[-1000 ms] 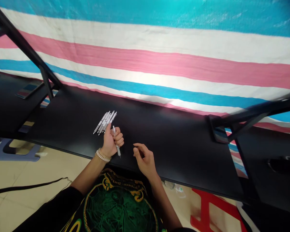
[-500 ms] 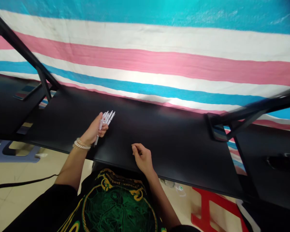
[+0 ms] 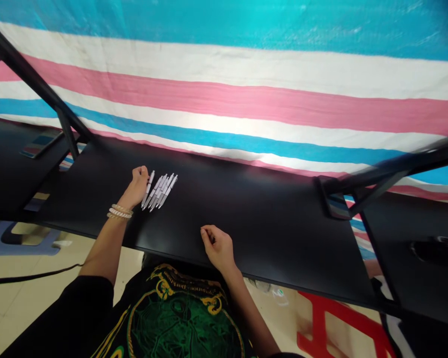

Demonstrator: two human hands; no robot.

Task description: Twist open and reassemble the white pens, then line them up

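Several white pens [image 3: 159,192] lie side by side in a loose bundle on the black tabletop [image 3: 269,214], their silver tips toward me. My left hand [image 3: 136,185], with beaded bracelets on its wrist, is just left of the pens. Its fingers are curled in and no pen shows in them; whether it touches the leftmost pen I cannot tell. Right of the pens, my right hand [image 3: 219,246] rests near the table's front edge. Thumb and fingers are drawn together there, with nothing visible in them.
A striped sheet [image 3: 224,104] hangs behind the table. Black frame bars [image 3: 33,74] slant at the left, with another [image 3: 392,169] at the right. A red stool [image 3: 319,323] and a blue-grey stool [image 3: 7,243] stand below. A phone-like slab [image 3: 41,143] lies on the left table.
My left hand has let go of the pens and moved slightly left and up. The pens now lie on the table. My right hand has barely moved.
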